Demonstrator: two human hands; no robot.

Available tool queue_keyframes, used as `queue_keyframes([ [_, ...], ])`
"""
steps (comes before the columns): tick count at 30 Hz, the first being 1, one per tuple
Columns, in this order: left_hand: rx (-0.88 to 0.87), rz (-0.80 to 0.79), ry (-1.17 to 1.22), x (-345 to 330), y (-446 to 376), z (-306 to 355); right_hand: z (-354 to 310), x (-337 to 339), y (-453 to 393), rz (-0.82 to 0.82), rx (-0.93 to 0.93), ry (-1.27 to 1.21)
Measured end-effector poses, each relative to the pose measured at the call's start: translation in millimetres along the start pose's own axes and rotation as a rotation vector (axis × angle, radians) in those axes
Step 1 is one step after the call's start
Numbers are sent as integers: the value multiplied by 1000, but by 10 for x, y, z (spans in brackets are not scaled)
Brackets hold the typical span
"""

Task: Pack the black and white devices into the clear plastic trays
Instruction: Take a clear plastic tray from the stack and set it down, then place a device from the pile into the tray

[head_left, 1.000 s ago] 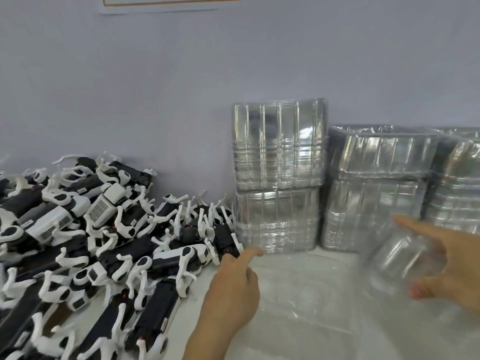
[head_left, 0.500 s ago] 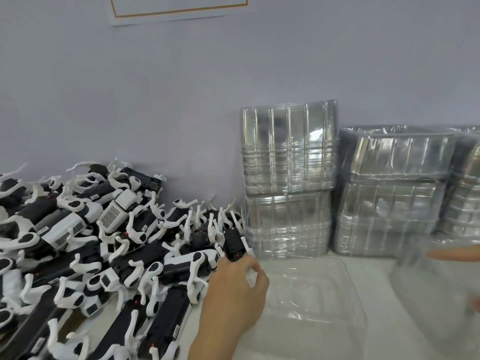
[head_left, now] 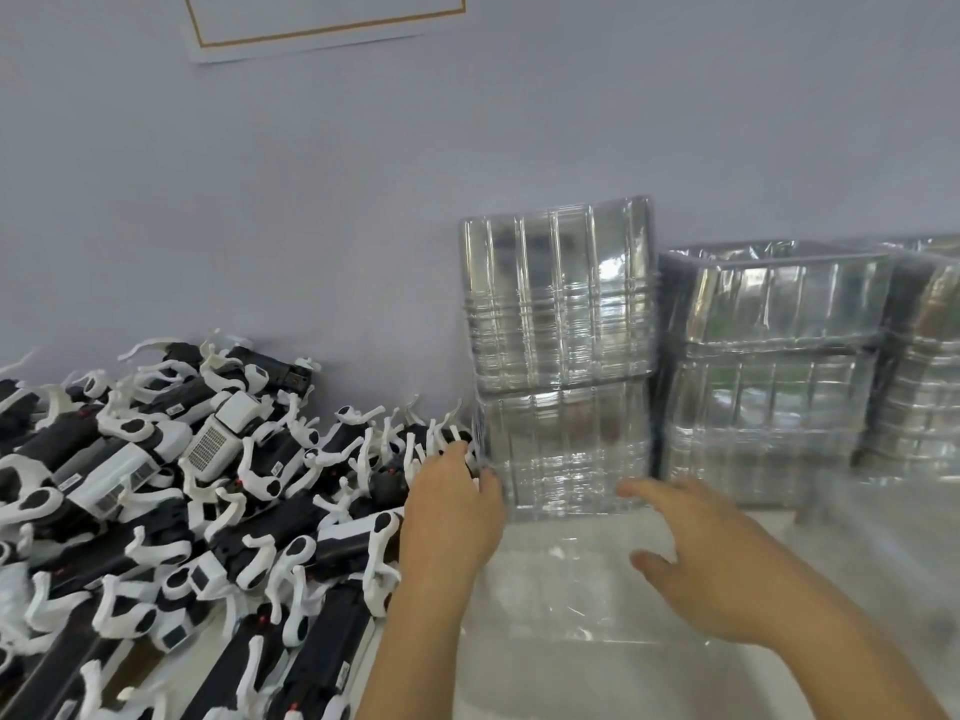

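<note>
Right hand (head_left: 727, 563) now over glossy clear tray (head_left: 571, 605).

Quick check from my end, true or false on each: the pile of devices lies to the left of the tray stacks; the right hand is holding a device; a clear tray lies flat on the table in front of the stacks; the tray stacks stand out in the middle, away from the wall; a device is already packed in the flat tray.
1. The pile of devices lies left of the tray stacks. True.
2. The right hand holds a device. False: it holds none and hovers over the flat tray.
3. A clear tray lies flat before the stacks. True.
4. The stacks stand away from the wall. False: they stand against it.
5. A device is in the flat tray. False: none shows there.
</note>
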State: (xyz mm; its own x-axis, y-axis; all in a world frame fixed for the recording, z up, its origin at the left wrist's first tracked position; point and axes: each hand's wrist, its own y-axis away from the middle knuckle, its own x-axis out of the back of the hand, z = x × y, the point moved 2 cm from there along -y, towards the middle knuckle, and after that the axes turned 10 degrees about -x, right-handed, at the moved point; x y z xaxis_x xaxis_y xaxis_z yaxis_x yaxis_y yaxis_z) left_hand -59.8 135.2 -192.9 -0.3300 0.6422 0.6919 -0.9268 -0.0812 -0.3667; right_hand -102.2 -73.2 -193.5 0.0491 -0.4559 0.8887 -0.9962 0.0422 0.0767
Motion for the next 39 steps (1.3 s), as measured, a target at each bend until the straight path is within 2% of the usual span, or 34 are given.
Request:
queue_keyframes([
  [3,49,-46,56,-83,-11,-129,40,-33,-40,30,-25,-15],
  [8,90,-23,120,-128,-46,-213,134,-25,-104,-1,-59,-48],
  [13,83,156,157,-84,-44,-245,126,-33,-95,2,-56,-44],
  [17,180,345,609,65,-69,-247,127,-26,-94,-16,-67,-37],
  [21,191,522,1026,253,-64,-147,89,-26,-69,-24,-83,-49],
  [26,113,673,1124,533,2,7,204,10,-50,-34,-358,87],
  [28,68,704,1115,664,30,83,232,57,-42,-49,-383,102],
  [32,-15,720,1061,829,99,216,191,106,-39,4,-302,65],
  [34,-46,736,1022,861,120,247,135,104,-53,80,-245,104],
  [37,-83,738,989,880,127,262,-32,71,-58,240,-64,106],
  [39,-96,731,986,872,126,262,-170,-18,-52,225,79,55],
])
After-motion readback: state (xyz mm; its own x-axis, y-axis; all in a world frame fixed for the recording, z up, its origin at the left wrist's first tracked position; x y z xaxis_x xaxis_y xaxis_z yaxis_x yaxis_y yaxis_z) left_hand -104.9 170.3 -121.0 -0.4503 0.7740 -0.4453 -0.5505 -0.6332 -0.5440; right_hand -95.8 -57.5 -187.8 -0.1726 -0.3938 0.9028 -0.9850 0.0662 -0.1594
